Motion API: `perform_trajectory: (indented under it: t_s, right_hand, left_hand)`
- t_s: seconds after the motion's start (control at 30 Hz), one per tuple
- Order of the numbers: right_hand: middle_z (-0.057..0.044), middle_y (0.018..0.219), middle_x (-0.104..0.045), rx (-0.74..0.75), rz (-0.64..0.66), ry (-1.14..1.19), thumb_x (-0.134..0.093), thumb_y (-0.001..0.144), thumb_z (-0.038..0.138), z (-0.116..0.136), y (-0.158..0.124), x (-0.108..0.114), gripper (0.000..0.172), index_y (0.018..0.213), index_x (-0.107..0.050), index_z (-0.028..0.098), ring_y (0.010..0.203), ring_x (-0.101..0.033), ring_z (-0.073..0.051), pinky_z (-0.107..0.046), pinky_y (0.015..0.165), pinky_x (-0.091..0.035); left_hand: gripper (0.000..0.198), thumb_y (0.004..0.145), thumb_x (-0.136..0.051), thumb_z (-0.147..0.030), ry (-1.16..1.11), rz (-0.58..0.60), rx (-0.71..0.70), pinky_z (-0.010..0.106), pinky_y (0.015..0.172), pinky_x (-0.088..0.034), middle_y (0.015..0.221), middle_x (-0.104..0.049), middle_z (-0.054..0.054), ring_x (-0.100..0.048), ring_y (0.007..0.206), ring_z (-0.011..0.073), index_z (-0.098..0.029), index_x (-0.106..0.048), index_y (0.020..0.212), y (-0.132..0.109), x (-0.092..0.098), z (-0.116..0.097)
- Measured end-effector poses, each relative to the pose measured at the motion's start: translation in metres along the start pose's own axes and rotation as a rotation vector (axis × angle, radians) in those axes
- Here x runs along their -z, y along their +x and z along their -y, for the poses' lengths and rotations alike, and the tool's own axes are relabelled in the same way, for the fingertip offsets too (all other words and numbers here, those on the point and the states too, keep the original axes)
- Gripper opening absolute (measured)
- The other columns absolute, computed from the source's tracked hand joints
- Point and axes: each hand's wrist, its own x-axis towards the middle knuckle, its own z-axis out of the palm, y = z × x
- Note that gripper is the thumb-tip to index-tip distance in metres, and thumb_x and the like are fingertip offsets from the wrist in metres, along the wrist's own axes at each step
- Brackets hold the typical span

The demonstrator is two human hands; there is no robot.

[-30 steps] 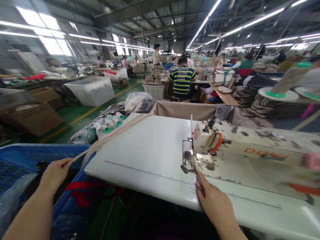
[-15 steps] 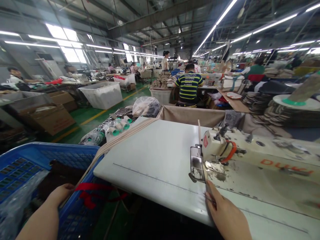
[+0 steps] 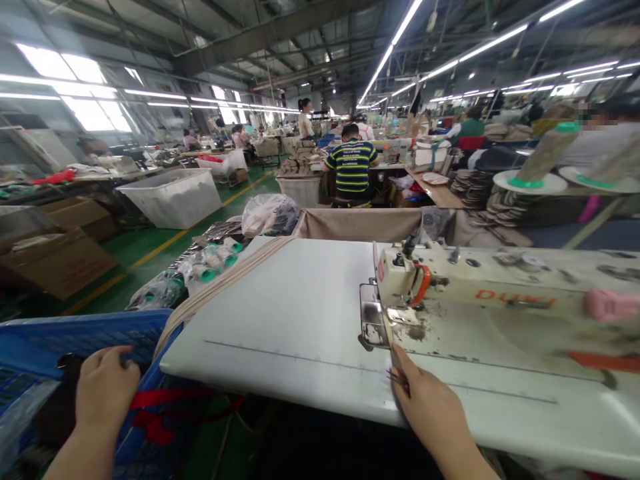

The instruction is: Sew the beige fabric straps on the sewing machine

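My right hand is closed on the near end of a narrow beige strip, which runs under the head of the sewing machine. Small metal scissors or tweezers stick out from between its fingers. My left hand is over the blue basket, its fingers bent; whether it holds anything is hidden. Close to it, a bundle of beige strips lies over the left edge of the white table and hangs down to the basket. Red ribbon hangs at the basket's side.
Bagged thread cones lie beyond the table's left edge. A fabric-lined bin stands behind the table. A person in a striped shirt sits further back. Cardboard boxes and a white bin stand at left.
The view has turned right. My left hand has lifted off the beige strips at the basket's edge and now shows its back. My right hand stays on the strip by the machine.
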Motion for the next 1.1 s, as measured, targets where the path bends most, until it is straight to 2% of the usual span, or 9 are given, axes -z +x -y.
perform_trajectory:
  t_s: [0.1, 0.2, 0.3, 0.43, 0.57, 0.73, 0.87, 0.97, 1.1]
  right_hand:
    - [-0.006, 0.088, -0.078, -0.019, 0.02, 0.024, -0.058, 0.096, 0.021, 0.004, -0.001, 0.004, 0.048, 0.143, -0.057, 0.02, 0.077, -0.075, -0.024, -0.03, 0.065, -0.055]
    - [-0.006, 0.09, -0.078, -0.055, 0.07, 0.043, -0.058, 0.096, 0.022, 0.008, -0.002, 0.011, 0.049, 0.145, -0.055, 0.02, 0.08, -0.074, -0.024, -0.031, 0.068, -0.054]
    - [-0.007, 0.091, -0.077, -0.072, 0.102, 0.062, -0.054, 0.099, 0.023, 0.01, -0.003, 0.016, 0.047, 0.146, -0.054, 0.02, 0.083, -0.073, -0.024, -0.03, 0.071, -0.052]
    - [-0.008, 0.092, -0.077, -0.079, 0.102, 0.094, -0.051, 0.1, 0.023, 0.009, -0.005, 0.016, 0.048, 0.148, -0.051, 0.021, 0.083, -0.072, -0.023, -0.03, 0.073, -0.051]
    - [-0.01, 0.094, -0.076, -0.068, 0.085, 0.135, -0.051, 0.098, 0.022, 0.008, -0.007, 0.013, 0.05, 0.147, -0.052, 0.017, 0.084, -0.072, -0.024, -0.031, 0.073, -0.052]
    - [-0.012, 0.095, -0.076, -0.042, 0.041, 0.2, -0.05, 0.098, 0.024, 0.004, -0.012, 0.011, 0.048, 0.145, -0.054, 0.015, 0.086, -0.071, -0.025, -0.032, 0.076, -0.053]
    - [-0.01, 0.099, -0.075, -0.028, 0.01, 0.353, -0.047, 0.099, 0.027, -0.005, -0.015, 0.009, 0.047, 0.144, -0.053, 0.017, 0.088, -0.071, -0.025, -0.033, 0.079, -0.052]
    - [-0.003, 0.083, -0.072, -0.109, 0.023, 0.529, -0.049, 0.096, 0.029, -0.013, -0.012, 0.006, 0.045, 0.14, -0.058, 0.021, 0.075, -0.068, -0.021, -0.029, 0.072, -0.05]
    - [0.003, 0.065, -0.056, -0.255, 0.01, 0.799, -0.053, 0.093, 0.036, -0.022, -0.005, 0.004, 0.037, 0.123, -0.07, 0.022, 0.063, -0.056, -0.017, -0.026, 0.063, -0.044]
  left_hand:
    - [0.036, 0.088, -0.044, -0.04, -0.116, -0.016, -0.159, 0.052, 0.103, -0.051, 0.095, -0.065, 0.012, -0.058, 0.114, 0.0345, -0.018, -0.065, 0.106, -0.008, -0.013, -0.064]
    - [0.039, 0.094, -0.04, -0.039, -0.32, 0.096, -0.415, 0.05, 0.106, -0.049, 0.111, -0.065, 0.014, -0.061, 0.107, 0.0301, -0.015, -0.064, 0.112, -0.031, -0.03, -0.143]
    - [0.034, 0.098, -0.04, -0.033, -0.506, 0.238, -0.609, 0.045, 0.11, -0.047, 0.119, -0.066, 0.013, -0.061, 0.114, 0.0266, -0.016, -0.065, 0.114, -0.07, -0.038, -0.227]
    - [0.037, 0.103, -0.04, -0.029, -0.61, 0.388, -0.884, 0.045, 0.116, -0.044, 0.137, -0.063, 0.012, -0.056, 0.13, 0.0247, -0.017, -0.06, 0.131, -0.131, -0.03, -0.325]
    - [0.052, 0.101, -0.052, -0.037, -0.556, 0.472, -1.115, 0.049, 0.122, -0.037, 0.154, -0.05, 0.012, -0.039, 0.147, 0.0281, -0.015, -0.046, 0.148, -0.178, -0.013, -0.39]
    - [0.046, 0.103, -0.047, -0.03, -0.538, 0.408, -1.12, 0.049, 0.124, -0.033, 0.153, -0.052, 0.013, -0.038, 0.148, 0.0286, -0.011, -0.049, 0.145, -0.202, -0.004, -0.421]
    - [0.045, 0.105, -0.042, -0.028, -0.571, 0.295, -1.158, 0.049, 0.123, -0.035, 0.15, -0.054, 0.013, -0.044, 0.145, 0.0271, -0.012, -0.049, 0.146, -0.206, -0.007, -0.418]
    - [0.052, 0.104, -0.045, -0.035, -0.569, 0.256, -1.206, 0.048, 0.122, -0.038, 0.153, -0.051, 0.013, -0.043, 0.146, 0.0267, -0.012, -0.044, 0.151, -0.207, -0.011, -0.413]
    - [0.062, 0.103, -0.047, -0.048, -0.54, 0.245, -1.206, 0.049, 0.12, -0.04, 0.156, -0.047, 0.012, -0.042, 0.146, 0.0288, -0.013, -0.04, 0.154, -0.207, -0.014, -0.412]
